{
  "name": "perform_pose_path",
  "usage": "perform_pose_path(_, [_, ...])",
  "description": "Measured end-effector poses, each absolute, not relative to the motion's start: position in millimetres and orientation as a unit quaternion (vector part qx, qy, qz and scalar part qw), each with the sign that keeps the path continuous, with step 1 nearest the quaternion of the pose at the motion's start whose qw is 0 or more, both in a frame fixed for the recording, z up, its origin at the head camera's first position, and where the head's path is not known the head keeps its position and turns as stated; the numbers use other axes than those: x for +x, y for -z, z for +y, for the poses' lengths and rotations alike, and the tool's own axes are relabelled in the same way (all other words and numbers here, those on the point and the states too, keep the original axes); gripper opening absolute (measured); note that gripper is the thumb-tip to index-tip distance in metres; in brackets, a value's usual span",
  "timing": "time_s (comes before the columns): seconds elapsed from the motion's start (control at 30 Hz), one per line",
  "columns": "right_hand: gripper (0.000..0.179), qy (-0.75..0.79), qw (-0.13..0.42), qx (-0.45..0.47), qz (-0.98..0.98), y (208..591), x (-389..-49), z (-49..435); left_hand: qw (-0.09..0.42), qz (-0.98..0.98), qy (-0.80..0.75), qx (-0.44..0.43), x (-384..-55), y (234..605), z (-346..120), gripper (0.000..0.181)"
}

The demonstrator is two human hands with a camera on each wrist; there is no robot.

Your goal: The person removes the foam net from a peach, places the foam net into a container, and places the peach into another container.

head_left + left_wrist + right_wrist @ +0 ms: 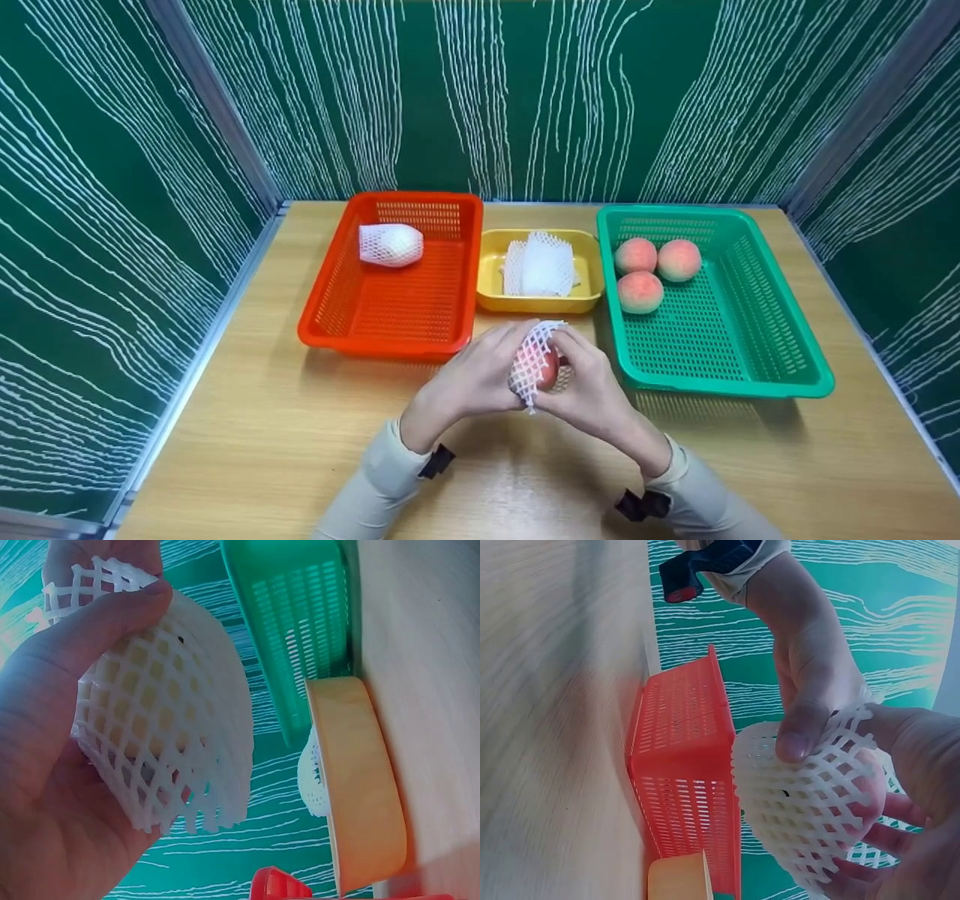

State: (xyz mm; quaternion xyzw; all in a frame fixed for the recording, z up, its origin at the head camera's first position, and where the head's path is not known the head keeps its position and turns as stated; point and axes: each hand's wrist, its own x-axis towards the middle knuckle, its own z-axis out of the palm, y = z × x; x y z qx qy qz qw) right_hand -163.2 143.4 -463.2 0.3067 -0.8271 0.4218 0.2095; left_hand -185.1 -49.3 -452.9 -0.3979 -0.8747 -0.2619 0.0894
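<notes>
Overall, the head view shows both hands together just in front of the yellow tray (540, 304). The left hand (478, 373) and right hand (594, 386) are curled around one peach (550, 369) partly covered by a white foam net (529, 361). Folded nets (546, 266) lie inside the yellow tray. Left of it stands a red basket (397, 346) containing a netted item (394, 245); right of it, a green basket (724, 386) with three loose peaches (642, 292).

The left wrist view adds the left thumb (105, 634) pressed on the mesh, a small dark speck (181, 640) on the net, and the plain outer wall of the yellow tray.

The right wrist view adds pink peach skin exposed at the net's edge and the right fingers (896, 838) around that side, details the left wrist view does not show.

Surface: a light wood-grain bench (247, 442) beneath the yellow tray. Room: green panels (450, 97) with wavy white lines rise behind the tray and to either side, joined by grey posts (214, 97).
</notes>
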Motion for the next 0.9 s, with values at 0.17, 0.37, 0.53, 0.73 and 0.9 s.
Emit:
perform_pose_path(0.17, [0.062,-0.451,0.204,0.304,-0.814,467,-164,146,0.085,-0.867,0.278,-0.404,-185,455,-51,0.086])
perform_pose_path(0.37, [0.062,-0.482,0.191,0.307,-0.798,468,-164,150,0.07,-0.856,0.302,-0.414,-186,460,-57,0.09])
perform_pose_path(0.53, [0.059,-0.501,0.181,0.317,-0.784,446,-152,150,0.061,-0.85,0.312,-0.42,-184,465,-65,0.085])
perform_pose_path(0.73, [0.058,-0.514,0.171,0.322,-0.777,439,-148,154,0.083,-0.836,0.323,-0.435,-183,469,-71,0.068])
perform_pose_path(0.9, [0.061,-0.52,0.155,0.318,-0.777,440,-148,159,0.109,-0.82,0.339,-0.449,-184,472,-74,0.059])
